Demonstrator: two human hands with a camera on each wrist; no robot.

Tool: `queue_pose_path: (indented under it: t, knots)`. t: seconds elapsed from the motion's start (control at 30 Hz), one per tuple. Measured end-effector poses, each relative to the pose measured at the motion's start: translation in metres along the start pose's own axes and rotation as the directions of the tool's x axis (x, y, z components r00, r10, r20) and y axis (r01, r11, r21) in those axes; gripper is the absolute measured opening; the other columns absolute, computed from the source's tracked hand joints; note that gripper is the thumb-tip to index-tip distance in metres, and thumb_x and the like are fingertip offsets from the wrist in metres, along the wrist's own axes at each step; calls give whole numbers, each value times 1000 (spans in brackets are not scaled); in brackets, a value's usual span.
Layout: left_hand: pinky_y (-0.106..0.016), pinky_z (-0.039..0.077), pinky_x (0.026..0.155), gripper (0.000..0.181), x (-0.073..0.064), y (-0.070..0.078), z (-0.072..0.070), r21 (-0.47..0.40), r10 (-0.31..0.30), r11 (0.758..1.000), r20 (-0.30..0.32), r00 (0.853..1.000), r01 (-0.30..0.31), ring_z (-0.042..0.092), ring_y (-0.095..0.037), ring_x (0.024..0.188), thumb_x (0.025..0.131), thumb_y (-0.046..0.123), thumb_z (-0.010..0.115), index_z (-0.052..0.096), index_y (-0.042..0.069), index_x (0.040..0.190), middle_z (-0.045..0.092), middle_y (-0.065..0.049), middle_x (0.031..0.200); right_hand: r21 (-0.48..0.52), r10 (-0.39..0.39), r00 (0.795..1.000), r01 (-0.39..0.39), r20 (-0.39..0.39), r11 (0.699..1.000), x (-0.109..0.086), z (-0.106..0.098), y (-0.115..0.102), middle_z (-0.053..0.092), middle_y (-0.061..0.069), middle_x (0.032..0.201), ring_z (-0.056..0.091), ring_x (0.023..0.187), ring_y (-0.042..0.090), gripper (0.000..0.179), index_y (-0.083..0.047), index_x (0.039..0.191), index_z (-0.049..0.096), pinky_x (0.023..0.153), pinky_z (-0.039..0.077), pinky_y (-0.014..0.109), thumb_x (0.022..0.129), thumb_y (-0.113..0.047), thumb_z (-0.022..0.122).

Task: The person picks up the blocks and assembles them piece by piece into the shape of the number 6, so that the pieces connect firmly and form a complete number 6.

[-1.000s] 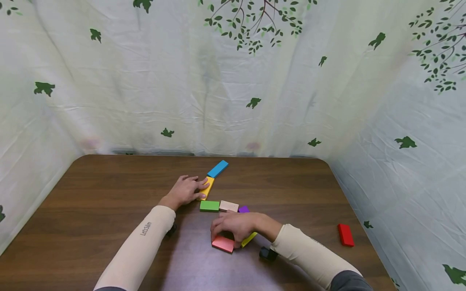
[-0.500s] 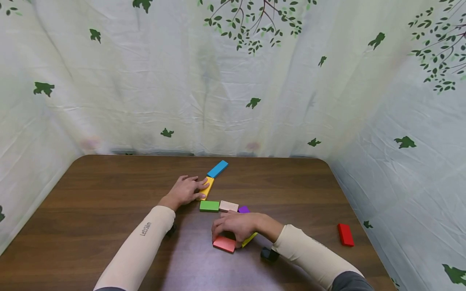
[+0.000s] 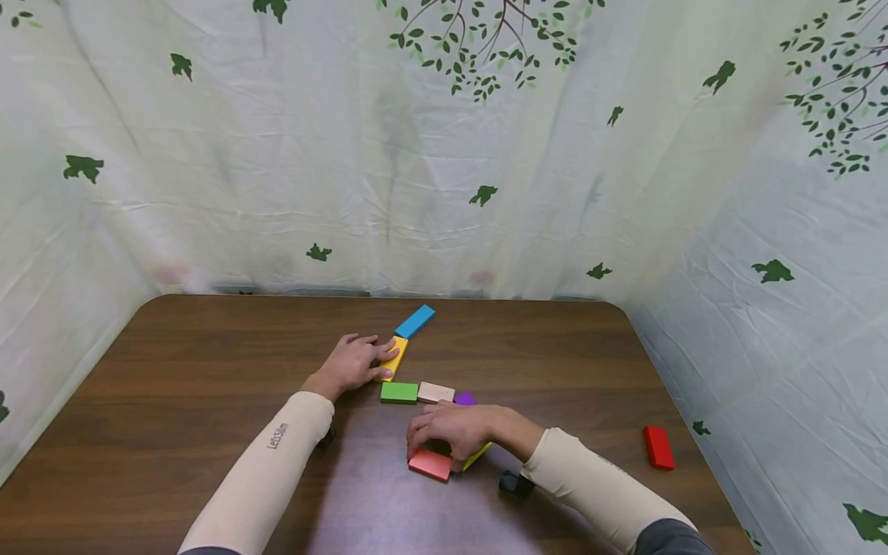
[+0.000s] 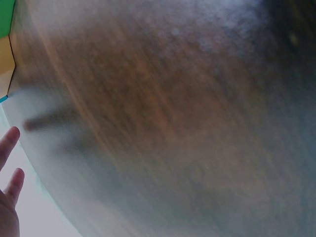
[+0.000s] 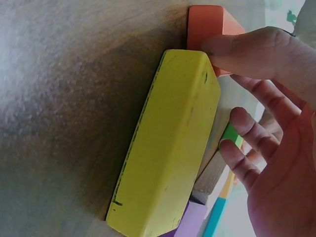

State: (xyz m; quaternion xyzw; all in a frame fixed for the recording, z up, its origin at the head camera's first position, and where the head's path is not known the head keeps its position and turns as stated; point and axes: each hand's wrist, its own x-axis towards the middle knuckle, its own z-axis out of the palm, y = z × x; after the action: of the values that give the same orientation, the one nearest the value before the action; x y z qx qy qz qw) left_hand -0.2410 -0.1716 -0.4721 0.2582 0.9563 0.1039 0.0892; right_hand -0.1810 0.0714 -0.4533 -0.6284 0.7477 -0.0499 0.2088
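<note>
My left hand [image 3: 351, 364] rests with spread fingers on a golden-yellow block [image 3: 395, 365], whose far end meets a blue block [image 3: 415, 321]. Just nearer lie a green block [image 3: 398, 393], a pale pink block [image 3: 436, 393] and a purple block [image 3: 465, 398], end to end in a curve. With thumb and fingers, my right hand [image 3: 451, 432] pinches a coral block [image 3: 430, 465] flat on the table. In the right wrist view the thumb [image 5: 247, 52] is on that block, right at the end of a bright yellow block [image 5: 163, 143]. The hand partly covers the yellow block in the head view.
A red block [image 3: 659, 448] lies apart near the right edge of the brown wooden table [image 3: 208, 362]. A white leaf-print curtain [image 3: 388, 154] hangs behind and at both sides. Black wrist cameras sit under both wrists, the right one [image 3: 516, 484] close over the table.
My right hand has slid the coral block slightly to the right, and the yellow block has shifted slightly right too. The left hand and the other blocks stay put.
</note>
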Motion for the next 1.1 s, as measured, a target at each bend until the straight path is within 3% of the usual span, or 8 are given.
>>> queue_pose_path:
  t: [1.1]
  knots:
    - [-62,23,107,57,0,-1,-1,5,4,1000,3,1000,-4,39,-40,134,89,39,64,50,15,140,43,-6,148,20,-23,1000,23,10,1000,0,-3,-2,55,-9,125,45,106,6,63,-22,124,64,90,32,15,65,-10,83]
